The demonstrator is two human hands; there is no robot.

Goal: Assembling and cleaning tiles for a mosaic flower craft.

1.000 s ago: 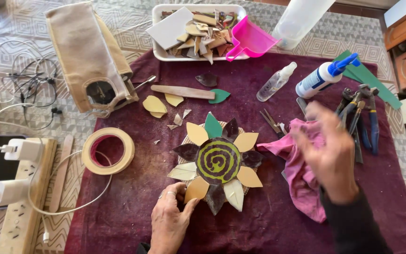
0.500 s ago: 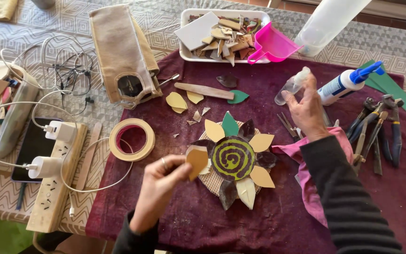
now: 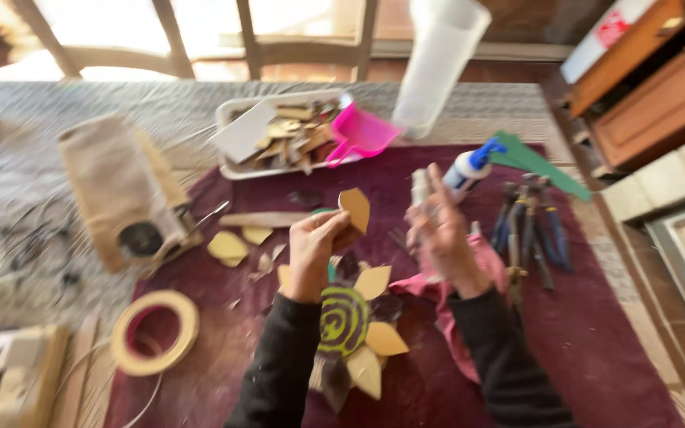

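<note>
A yellow petal [image 3: 355,209] is pinched in the left hand [image 3: 315,250] and held up above the flower [image 3: 350,325]. A small clear bottle [image 3: 420,190] is gripped upright in the right hand [image 3: 441,238], just beside the petal. The flower, with its green spiral centre, is laid on the maroon cloth [image 3: 596,333] of the bench, below both hands. A pink rag [image 3: 469,293] is seen under the right wrist. Pliers [image 3: 529,230] and a glue bottle [image 3: 469,166] are placed to the right, a tape roll [image 3: 154,331] to the left, and a tray [image 3: 235,162] of scraps beyond.
</note>
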